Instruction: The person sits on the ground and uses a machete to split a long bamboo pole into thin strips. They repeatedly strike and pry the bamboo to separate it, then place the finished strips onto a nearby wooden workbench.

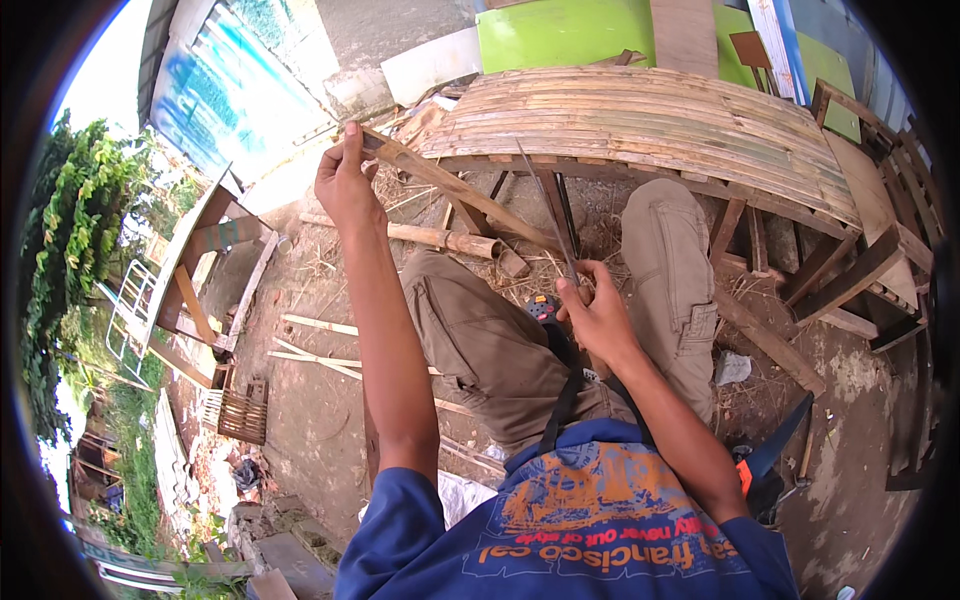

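My left hand [350,185] is raised at the left, its thumb and fingers closed on the upper end of a bamboo strip [455,187]. The strip slants down to the right, in front of my knees. My right hand [600,315] grips a long knife [549,212] low between my legs. Its thin dark blade points up and a little left; most of the handle is hidden by the fingers. In the picture the blade crosses the strip's lower end, but I cannot tell whether they touch.
A bamboo-slat table [640,120] stands ahead. Beneath its near edge lies a bamboo pole [445,238]. Split strips [320,358] are strewn on the ground at left, near a wooden frame [185,290]. Timber [770,340] and a hammer [805,450] lie at right.
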Demonstrator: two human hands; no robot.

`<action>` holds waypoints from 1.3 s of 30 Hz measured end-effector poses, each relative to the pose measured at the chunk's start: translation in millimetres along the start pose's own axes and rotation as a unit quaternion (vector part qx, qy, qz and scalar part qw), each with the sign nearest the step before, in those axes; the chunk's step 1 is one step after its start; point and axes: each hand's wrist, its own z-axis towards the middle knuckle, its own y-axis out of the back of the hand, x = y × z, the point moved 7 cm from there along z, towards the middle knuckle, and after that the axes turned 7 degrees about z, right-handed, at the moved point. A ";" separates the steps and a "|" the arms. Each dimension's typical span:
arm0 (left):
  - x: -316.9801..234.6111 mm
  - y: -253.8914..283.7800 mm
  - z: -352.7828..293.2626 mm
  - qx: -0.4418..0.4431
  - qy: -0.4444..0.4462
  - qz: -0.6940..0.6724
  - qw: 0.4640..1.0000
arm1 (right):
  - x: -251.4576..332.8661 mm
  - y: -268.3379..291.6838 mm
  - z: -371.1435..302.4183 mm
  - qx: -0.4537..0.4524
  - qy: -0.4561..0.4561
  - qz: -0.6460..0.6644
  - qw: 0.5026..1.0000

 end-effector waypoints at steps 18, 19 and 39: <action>-53.9 -133.1 -40.7 0.194 -0.167 0.130 0.958 | 144.4 11.2 14.1 -0.028 0.257 -0.061 0.964; -53.8 -136.1 -42.9 0.196 -0.169 0.113 0.959 | 148.9 10.8 17.6 -0.038 0.266 -0.109 0.957; -60.1 -105.5 -31.6 0.077 -0.171 0.193 0.963 | 84.2 -5.3 18.2 -0.059 0.309 -0.232 0.920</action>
